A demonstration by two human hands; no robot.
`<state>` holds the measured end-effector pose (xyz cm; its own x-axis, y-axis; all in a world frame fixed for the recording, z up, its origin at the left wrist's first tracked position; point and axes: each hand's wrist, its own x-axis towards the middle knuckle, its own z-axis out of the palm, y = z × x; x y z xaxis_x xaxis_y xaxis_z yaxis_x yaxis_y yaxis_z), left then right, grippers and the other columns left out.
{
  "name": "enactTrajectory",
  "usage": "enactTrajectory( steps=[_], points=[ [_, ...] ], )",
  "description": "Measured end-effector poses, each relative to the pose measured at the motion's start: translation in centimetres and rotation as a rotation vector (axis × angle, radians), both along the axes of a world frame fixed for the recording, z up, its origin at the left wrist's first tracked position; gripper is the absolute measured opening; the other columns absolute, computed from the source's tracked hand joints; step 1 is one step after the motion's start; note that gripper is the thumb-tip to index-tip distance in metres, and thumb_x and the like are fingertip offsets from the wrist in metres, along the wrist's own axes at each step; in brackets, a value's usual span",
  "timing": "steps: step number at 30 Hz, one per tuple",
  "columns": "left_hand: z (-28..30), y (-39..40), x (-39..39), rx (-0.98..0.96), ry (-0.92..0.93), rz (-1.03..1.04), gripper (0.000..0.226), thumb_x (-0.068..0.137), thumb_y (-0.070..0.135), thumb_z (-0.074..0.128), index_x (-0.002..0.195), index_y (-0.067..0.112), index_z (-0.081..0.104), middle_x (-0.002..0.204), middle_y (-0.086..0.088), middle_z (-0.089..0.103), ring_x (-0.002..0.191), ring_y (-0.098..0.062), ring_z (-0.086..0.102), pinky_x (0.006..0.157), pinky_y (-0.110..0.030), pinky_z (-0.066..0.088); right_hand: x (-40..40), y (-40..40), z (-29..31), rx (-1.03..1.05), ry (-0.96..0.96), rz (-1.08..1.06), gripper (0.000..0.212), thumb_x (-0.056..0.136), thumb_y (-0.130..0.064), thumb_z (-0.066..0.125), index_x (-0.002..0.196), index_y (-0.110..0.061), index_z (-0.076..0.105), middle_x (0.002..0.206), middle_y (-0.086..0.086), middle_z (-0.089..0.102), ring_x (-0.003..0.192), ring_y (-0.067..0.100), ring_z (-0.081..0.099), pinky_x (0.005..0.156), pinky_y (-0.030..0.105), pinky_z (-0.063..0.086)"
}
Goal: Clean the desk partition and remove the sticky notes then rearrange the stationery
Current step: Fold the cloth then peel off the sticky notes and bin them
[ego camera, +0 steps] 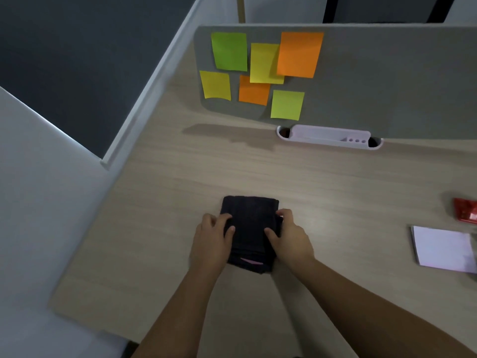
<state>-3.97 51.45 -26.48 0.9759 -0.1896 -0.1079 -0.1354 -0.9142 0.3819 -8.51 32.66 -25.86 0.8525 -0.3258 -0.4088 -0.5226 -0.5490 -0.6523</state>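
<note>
Pale wood-grain desk [180,177] fills most of the view, with a folded dark cloth [251,228] lying on it near the front edge, a sliver of pink showing at its near fold. Both hands rest on that cloth: the left hand [213,240] presses its left side with fingers curled over the edge, and the right hand [290,235] grips the right side, thumb on top. Farther back stands the grey desk partition [374,81], carrying six sticky notes [263,63] in green, yellow and orange, several overlapping, all at its left end. At the foot of the partition sits a white pen tray [327,137], apparently without pens. Off to the right, well apart from the cloth, lie a white notepad [441,248] and, beyond it, a blurred red object [466,210] at the frame edge.
</note>
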Motion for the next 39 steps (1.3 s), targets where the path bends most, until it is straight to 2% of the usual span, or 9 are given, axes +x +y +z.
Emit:
enactTrajectory(
  steps=[5,10,15,18,21,26,30,34,39],
  points=[
    [-0.5,0.9,-2.2,0.128,-0.121,-0.21,0.036,0.079,0.068,0.052,0.11,0.051,0.061,0.138,0.009,0.042,0.121,-0.023,0.037,0.095,-0.042,0.038,1.4,-1.1,-0.3,-0.073,-0.021,-0.095,0.055,0.086,-0.044,0.06,0.131,-0.015,0.048,0.127,0.011,0.052,0.115,0.03,0.052,0.093,0.039,0.047],
    [-0.3,2.3,-2.6,0.119,-0.112,-0.202,0.036,0.073,0.067,0.062,0.107,0.059,0.061,0.146,0.014,0.036,0.129,-0.025,0.027,0.102,-0.043,0.026,4.8,-1.7,0.5,-0.145,0.047,-0.06,0.047,0.083,-0.043,0.064,0.121,-0.017,0.058,0.125,0.01,0.046,0.116,0.031,0.046,0.095,0.041,0.047],
    [-0.8,2.2,-1.7,0.041,-0.19,-0.296,0.029,0.076,0.06,0.061,0.101,0.047,0.071,0.12,0.018,0.059,0.117,-0.018,0.046,0.091,-0.031,0.025,6.1,-1.1,0.8,-0.041,0.022,0.056,0.011,0.081,-0.027,0.063,0.089,-0.018,0.06,0.104,0.007,0.057,0.1,0.027,0.055,0.081,0.035,0.05],
    [-1.6,2.5,-1.0,-0.065,-0.231,-0.416,0.029,0.085,0.048,0.059,0.1,0.03,0.076,0.102,0.008,0.069,0.092,-0.016,0.064,0.078,-0.03,0.048,6.0,-0.7,1.5,0.141,-0.056,-0.009,0.012,0.088,-0.026,0.059,0.092,-0.017,0.052,0.084,0.004,0.062,0.079,0.023,0.06,0.068,0.033,0.049],
    [-1.7,2.6,-1.1,-0.109,-0.304,-0.414,0.027,0.09,0.04,0.058,0.096,0.022,0.077,0.097,0.005,0.072,0.084,-0.013,0.066,0.069,-0.028,0.055,5.7,-0.6,1.5,0.178,-0.11,-0.056,0.012,0.09,-0.026,0.055,0.096,-0.017,0.05,0.081,0.009,0.066,0.072,0.025,0.062,0.064,0.037,0.051],
    [-0.8,2.7,-1.4,-0.208,-0.31,-0.34,0.034,0.097,0.043,0.049,0.099,0.021,0.075,0.097,0.009,0.073,0.086,-0.007,0.066,0.077,-0.018,0.052,5.3,-0.4,2.1,0.411,-0.043,-0.244,0.011,0.09,-0.019,0.054,0.1,-0.014,0.051,0.079,0.012,0.063,0.058,0.022,0.059,0.041,0.027,0.047],
    [-0.7,4.0,-2.1,-0.214,-0.337,-0.325,0.039,0.099,0.044,0.043,0.101,0.019,0.074,0.1,0.007,0.073,0.091,-0.006,0.064,0.084,-0.013,0.046,4.0,-0.3,2.0,0.602,0.097,-0.352,0.016,0.091,-0.014,0.054,0.105,-0.011,0.048,0.069,0.012,0.059,0.042,0.019,0.05,0.035,0.024,0.041],
    [-2.2,4.3,-2.6,-0.141,-0.34,-0.465,0.033,0.095,0.042,0.052,0.094,0.019,0.075,0.101,0.002,0.071,0.091,-0.013,0.063,0.079,-0.027,0.05,2.0,-0.7,0.6,0.298,0.02,-0.183,0.02,0.09,-0.017,0.057,0.106,-0.016,0.046,0.08,0.0,0.057,0.066,0.02,0.058,0.049,0.028,0.048],
    [-2.1,2.9,-2.6,-0.179,-0.313,-0.442,0.028,0.094,0.042,0.055,0.098,0.021,0.072,0.098,0.004,0.067,0.09,-0.017,0.061,0.075,-0.036,0.048,1.8,-0.8,0.2,0.096,-0.156,-0.069,0.029,0.088,-0.016,0.06,0.113,-0.017,0.045,0.063,-0.011,0.051,0.059,0.009,0.052,0.058,0.027,0.042]
  ],
)
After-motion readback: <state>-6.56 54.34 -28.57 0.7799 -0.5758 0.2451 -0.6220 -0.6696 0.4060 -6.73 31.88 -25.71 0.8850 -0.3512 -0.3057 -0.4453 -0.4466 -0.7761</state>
